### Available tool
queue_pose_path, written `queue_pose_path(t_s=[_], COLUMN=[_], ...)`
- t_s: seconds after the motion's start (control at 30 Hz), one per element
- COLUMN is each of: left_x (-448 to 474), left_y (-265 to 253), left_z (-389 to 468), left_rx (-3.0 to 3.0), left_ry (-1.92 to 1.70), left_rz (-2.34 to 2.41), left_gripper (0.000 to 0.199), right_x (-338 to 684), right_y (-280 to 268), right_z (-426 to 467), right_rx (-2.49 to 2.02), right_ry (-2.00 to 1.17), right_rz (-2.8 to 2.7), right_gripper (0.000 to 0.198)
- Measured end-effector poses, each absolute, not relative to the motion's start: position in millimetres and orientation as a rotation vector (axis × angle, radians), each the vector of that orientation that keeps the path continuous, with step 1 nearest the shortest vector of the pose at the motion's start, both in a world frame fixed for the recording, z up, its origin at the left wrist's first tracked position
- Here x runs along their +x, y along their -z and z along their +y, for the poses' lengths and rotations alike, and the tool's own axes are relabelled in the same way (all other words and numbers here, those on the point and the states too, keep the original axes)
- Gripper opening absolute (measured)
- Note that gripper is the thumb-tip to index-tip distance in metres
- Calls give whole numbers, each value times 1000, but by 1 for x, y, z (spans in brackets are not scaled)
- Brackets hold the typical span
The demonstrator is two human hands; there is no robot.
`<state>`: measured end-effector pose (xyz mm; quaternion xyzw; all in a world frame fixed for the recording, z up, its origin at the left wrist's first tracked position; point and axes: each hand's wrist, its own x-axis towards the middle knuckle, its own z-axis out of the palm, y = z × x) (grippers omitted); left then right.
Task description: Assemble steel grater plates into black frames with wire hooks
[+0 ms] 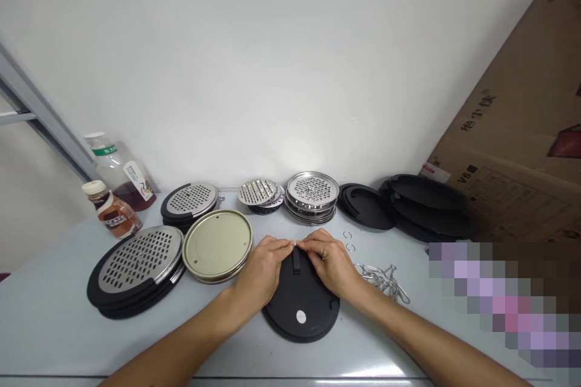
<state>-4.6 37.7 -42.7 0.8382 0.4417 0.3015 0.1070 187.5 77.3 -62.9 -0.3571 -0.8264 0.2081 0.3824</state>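
In front of me on the table lies a black round disc [304, 299] with a strap-like tab [296, 260] near its far edge and a pale round sticker [301, 317] near its close edge. My left hand [265, 269] and my right hand [327, 260] meet at that far edge. Both are closed, thumb and fingers pinched together around a tiny shiny metal piece [295, 244] too small to make out fully. Just right of my right hand are two thin metal rings [350, 247] and a heap of bent wire pieces [384, 282].
To the left are stacked grater discs with black rims [136, 263], pale gold lids [218, 245] and two bottles [115, 211]. Metal grater plates [313, 188] and black round parts [370, 205] line the wall. A large cardboard box [512, 133] stands at the right.
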Motion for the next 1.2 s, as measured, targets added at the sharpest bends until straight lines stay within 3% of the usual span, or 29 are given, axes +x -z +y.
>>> queue_pose_path(t_s=[0.63, 0.83, 0.9, 1.0, 1.1, 1.2], left_x=[-6, -7, -6, -7, -10, -13], left_y=[47, 22, 14, 18, 39, 58], left_z=[40, 26, 13, -7, -18, -18], left_rx=[2354, 2331, 2389, 2469, 2550, 2628], left_ry=[-954, -853, -652, -390, -321, -359], left_rz=[1275, 1373, 1366, 1340, 1235, 1193], left_gripper=[43, 38, 49, 81, 107, 116], right_x=[189, 201, 205, 209, 210, 212], right_y=[58, 53, 52, 51, 52, 51], right_z=[74, 78, 79, 79, 81, 83], right_rx=[-1059, -1085, -1050, -1053, -1109, -1196], right_ry=[-490, -530, -550, -554, -577, -628], right_rz=[-2072, -2148, -2182, -2212, -2192, -2137], right_gripper=[28, 34, 35, 34, 34, 35])
